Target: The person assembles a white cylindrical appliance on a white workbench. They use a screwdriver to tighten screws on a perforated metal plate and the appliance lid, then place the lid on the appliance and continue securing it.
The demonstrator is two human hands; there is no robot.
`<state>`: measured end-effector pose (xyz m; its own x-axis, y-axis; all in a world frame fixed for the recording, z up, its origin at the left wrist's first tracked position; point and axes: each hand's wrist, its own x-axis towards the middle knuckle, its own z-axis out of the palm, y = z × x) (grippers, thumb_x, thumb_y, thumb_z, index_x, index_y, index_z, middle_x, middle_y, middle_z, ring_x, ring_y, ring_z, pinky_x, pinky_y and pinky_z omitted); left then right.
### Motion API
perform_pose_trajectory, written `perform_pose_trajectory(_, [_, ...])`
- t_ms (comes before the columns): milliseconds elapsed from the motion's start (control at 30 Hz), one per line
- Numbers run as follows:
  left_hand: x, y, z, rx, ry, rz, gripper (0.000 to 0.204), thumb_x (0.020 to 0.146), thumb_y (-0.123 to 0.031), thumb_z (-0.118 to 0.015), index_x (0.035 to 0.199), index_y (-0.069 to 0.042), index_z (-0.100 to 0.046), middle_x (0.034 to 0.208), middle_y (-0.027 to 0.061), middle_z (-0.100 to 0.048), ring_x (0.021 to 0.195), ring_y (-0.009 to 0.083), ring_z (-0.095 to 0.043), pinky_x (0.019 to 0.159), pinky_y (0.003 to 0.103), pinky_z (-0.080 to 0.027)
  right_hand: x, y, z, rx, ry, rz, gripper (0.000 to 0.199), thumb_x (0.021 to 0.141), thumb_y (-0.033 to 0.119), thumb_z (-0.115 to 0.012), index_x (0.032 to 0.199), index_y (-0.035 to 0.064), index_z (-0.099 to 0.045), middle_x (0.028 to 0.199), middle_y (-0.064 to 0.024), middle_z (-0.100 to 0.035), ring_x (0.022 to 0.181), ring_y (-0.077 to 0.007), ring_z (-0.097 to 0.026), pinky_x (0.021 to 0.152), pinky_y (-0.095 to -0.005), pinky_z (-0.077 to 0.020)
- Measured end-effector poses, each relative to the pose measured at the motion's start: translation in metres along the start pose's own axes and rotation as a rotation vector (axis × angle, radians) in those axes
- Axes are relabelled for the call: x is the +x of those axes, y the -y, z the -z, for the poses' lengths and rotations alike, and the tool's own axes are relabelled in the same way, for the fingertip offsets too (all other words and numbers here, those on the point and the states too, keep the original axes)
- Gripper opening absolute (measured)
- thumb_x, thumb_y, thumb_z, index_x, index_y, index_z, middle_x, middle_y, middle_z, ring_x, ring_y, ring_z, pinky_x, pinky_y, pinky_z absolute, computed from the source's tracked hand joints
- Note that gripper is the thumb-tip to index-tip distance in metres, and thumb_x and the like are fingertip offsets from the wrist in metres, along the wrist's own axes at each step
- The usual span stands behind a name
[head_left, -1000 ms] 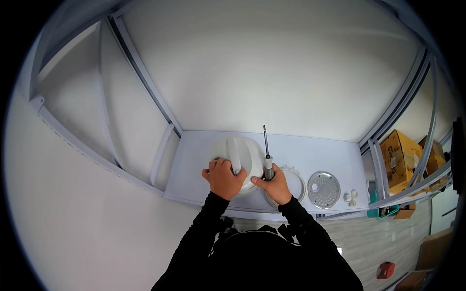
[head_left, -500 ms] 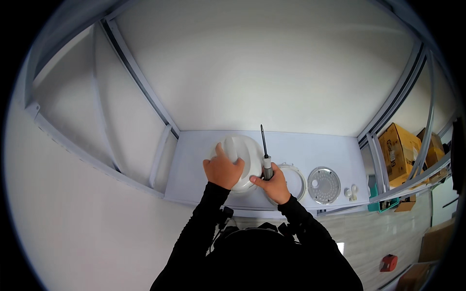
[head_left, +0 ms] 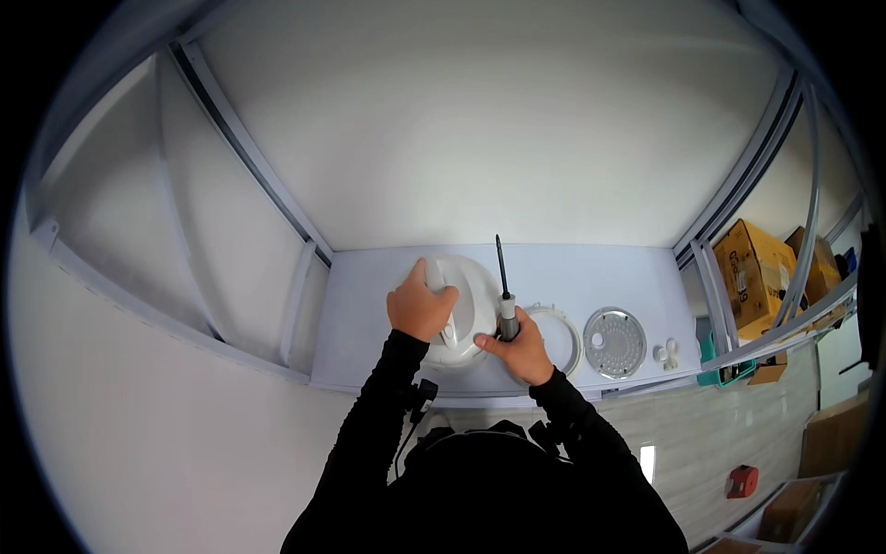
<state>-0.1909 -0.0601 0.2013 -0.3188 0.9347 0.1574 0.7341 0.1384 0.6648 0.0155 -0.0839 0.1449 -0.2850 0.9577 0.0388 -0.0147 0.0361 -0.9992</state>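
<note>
A round, glossy white plastic lid (head_left: 478, 277) with a raised bar and a recess in its top lies on the left part of the white table. My left hand (head_left: 422, 309) is on its left side, fingers curled against the raised bar; the fingertips are partly hidden. At the lid's right edge, my right hand (head_left: 523, 353) is closed around a screwdriver (head_left: 508, 314) with a grey and white handle, its dark shaft pointing away from me. My right thumb touches the lid's rim. Partly behind this hand lies a white ring (head_left: 574, 340).
Right of the ring lie a round perforated metal plate (head_left: 616, 343) and several small white parts (head_left: 665, 354). Uprights of a grey frame (head_left: 254, 152) flank the table. Beyond its right end are cardboard boxes (head_left: 759, 277) and a teal bin (head_left: 709, 369); a red object (head_left: 742, 481) is on the floor.
My left hand has shifted slightly, its index finger drawn in from its stretched position, uncovering more of the recess. My right hand and the screwdriver have stayed nearly still.
</note>
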Motion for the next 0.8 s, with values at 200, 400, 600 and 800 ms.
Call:
perform_pose_trajectory(200, [0.0,0.011,-0.012,-0.121,-0.106,-0.08,0.073,0.077,-0.028,-0.07,0.139,0.006,-0.056,0.09,0.0161,-0.076,0.083,0.0314,-0.075,0.077,0.04,-0.057,0.001,-0.007,-0.001,0.017,-0.01,-0.01,0.049,0.079,0.024,-0.093,0.109,0.0017,-0.061,0.082,0.0017,-0.06,0.074,-0.0091,-0.055,0.067,-0.0271,-0.0487])
perform_pose_trajectory(400, [0.0,0.01,-0.011,-0.192,-0.069,-0.026,0.075,0.079,-0.027,-0.071,0.143,0.007,-0.051,0.088,0.0156,-0.076,0.08,0.0274,-0.075,0.076,0.036,-0.057,0.001,-0.01,-0.002,0.093,-0.007,0.005,0.048,0.079,0.022,-0.092,0.11,0.002,-0.06,0.085,0.0017,-0.06,0.076,-0.0089,-0.054,0.068,-0.027,-0.0483])
perform_pose_trajectory(600, [-0.01,-0.009,0.014,-0.39,-0.105,0.021,0.076,0.085,-0.025,-0.072,0.15,0.004,-0.044,0.092,0.0156,-0.076,0.082,0.0267,-0.075,0.076,0.036,-0.057,0.0,-0.008,-0.004,0.127,-0.009,-0.001,0.047,0.08,0.021,-0.091,0.11,0.0018,-0.06,0.087,0.0016,-0.061,0.077,-0.0089,-0.055,0.068,-0.027,-0.0487])
perform_pose_trajectory(800, [-0.011,-0.018,0.035,-0.552,-0.21,-0.073,0.075,0.087,-0.016,-0.073,0.151,0.005,-0.041,0.086,0.0117,-0.076,0.073,0.0161,-0.071,0.069,0.03,-0.055,-0.002,-0.003,-0.003,0.057,-0.024,0.025,0.046,0.082,0.025,-0.089,0.108,0.0003,-0.061,0.082,-0.0017,-0.063,0.072,-0.0099,-0.058,0.065,-0.0277,-0.0497])
